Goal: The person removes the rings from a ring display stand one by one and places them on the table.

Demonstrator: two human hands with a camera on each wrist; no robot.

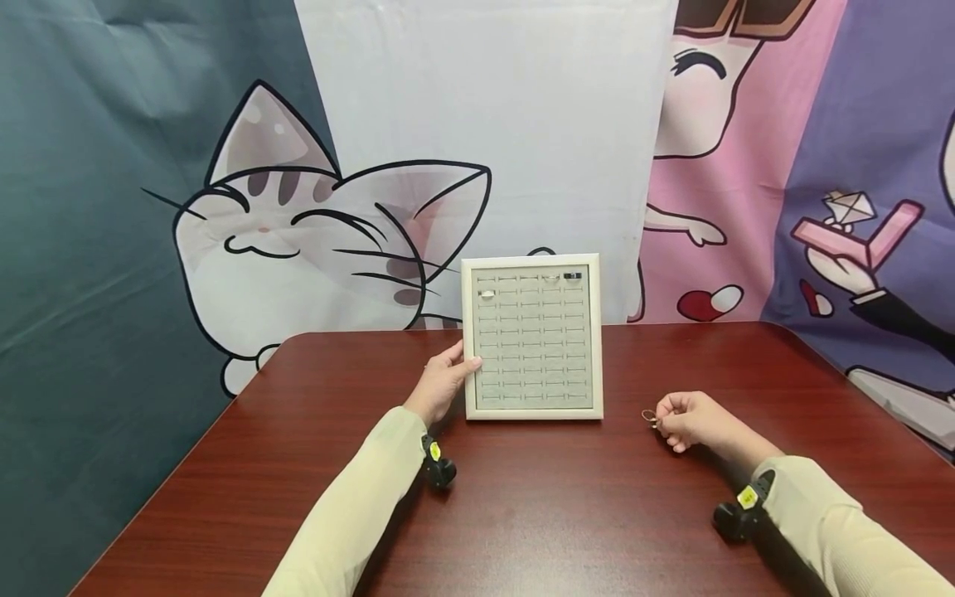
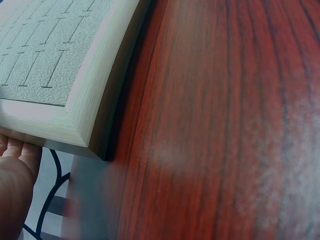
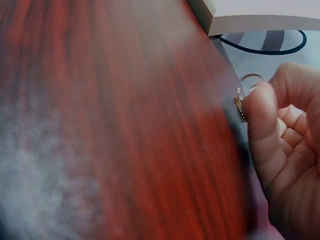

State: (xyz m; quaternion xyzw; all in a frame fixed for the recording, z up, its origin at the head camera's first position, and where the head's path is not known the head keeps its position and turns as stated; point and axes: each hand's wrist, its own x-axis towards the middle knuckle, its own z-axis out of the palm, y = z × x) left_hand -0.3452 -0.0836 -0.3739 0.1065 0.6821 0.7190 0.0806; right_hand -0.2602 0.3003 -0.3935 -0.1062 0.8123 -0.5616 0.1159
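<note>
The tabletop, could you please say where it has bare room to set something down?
Bare tabletop lies before the framed board between the wrist cameras, left of the left sleeve, and behind the right grip. It's crowded at the board's left edge, held by the left grip, and around the right grip's golden jewellery.

The left arm (image 1: 351, 506) stretches forward and inward; the left hand (image 1: 438, 385) grips, its thumb (image 1: 470, 365) extended apart from its partly hidden fingers (image 2: 15, 147). The right arm (image 1: 828, 518) reaches in from the right, the right hand (image 1: 694, 421) pinching between thumb and index finger (image 3: 295, 77).
</note>
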